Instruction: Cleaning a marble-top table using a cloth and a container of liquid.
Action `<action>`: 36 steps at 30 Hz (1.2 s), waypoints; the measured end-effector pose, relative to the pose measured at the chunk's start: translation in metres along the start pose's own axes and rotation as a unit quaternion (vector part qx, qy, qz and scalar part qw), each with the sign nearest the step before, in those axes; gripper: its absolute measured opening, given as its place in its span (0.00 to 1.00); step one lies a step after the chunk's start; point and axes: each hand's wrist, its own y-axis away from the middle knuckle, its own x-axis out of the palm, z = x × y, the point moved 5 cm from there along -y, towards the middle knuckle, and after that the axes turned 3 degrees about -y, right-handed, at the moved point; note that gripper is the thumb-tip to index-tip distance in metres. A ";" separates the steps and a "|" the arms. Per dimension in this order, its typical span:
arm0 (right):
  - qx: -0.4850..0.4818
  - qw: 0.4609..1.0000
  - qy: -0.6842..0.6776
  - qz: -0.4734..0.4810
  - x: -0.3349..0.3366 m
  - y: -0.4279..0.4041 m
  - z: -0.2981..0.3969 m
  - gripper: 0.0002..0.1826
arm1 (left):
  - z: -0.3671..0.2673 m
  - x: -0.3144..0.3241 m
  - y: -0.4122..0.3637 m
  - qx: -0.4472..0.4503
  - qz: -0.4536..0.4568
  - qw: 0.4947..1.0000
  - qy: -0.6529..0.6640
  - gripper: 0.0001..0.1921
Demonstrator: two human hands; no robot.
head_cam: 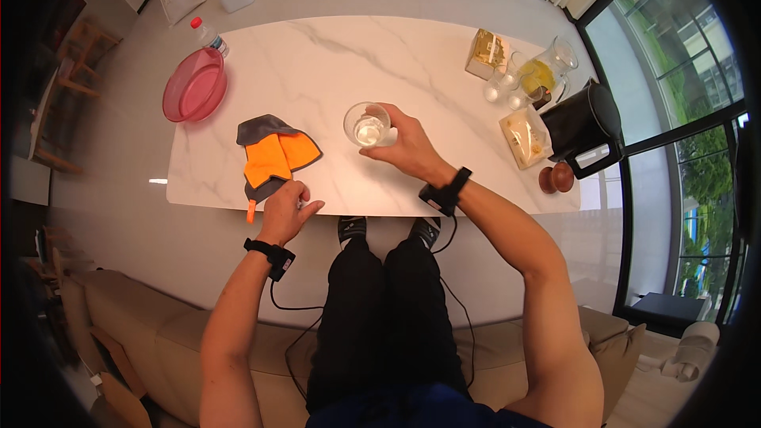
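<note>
My right hand (410, 145) grips a clear drinking glass (359, 125) by its side, with thumb and fingers around it. The glass is over the middle of the marble-patterned table (380, 59); whether its base touches the top cannot be told. My left hand (286, 209) is at the table's near edge, beside the lower corner of an orange and grey cloth (267, 157). Its fingers are loosely curled, the thumb stands apart, and no held thing shows. Folded unevenly, the cloth lies with its orange loop (251, 211) hanging past the edge.
At the left stand a pink translucent basin (195, 86) and a plastic bottle (208, 35). Crowding the right end are a box (486, 53), several glasses (525, 92), a glass pitcher (562, 56), a tissue pack (525, 138), a black kettle (579, 119) and brown wooden objects (557, 178).
</note>
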 end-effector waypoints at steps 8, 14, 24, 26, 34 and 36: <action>-0.186 0.979 0.078 0.017 -0.081 0.073 0.249 0.41 | 0.000 0.003 -0.004 0.053 -0.071 0.996 0.009 0.19; -0.197 0.968 0.128 -0.084 -0.100 0.116 0.361 0.30 | -0.015 -0.007 0.003 0.044 -0.071 0.996 0.007 0.20; -0.190 0.925 0.236 -0.231 -0.103 0.158 0.446 0.14 | -0.022 -0.008 0.001 0.023 -0.044 0.999 0.008 0.20; -0.199 0.921 0.245 -0.229 -0.104 0.158 0.451 0.12 | -0.009 -0.013 0.010 0.037 -0.071 0.997 -0.005 0.20; -0.224 0.867 0.355 -0.270 -0.119 0.178 0.489 0.06 | 0.008 0.005 0.005 0.033 -0.061 0.997 -0.014 0.21; -0.227 0.849 0.384 -0.283 -0.124 0.184 0.496 0.04 | 0.004 0.005 0.001 0.019 -0.047 0.998 -0.027 0.21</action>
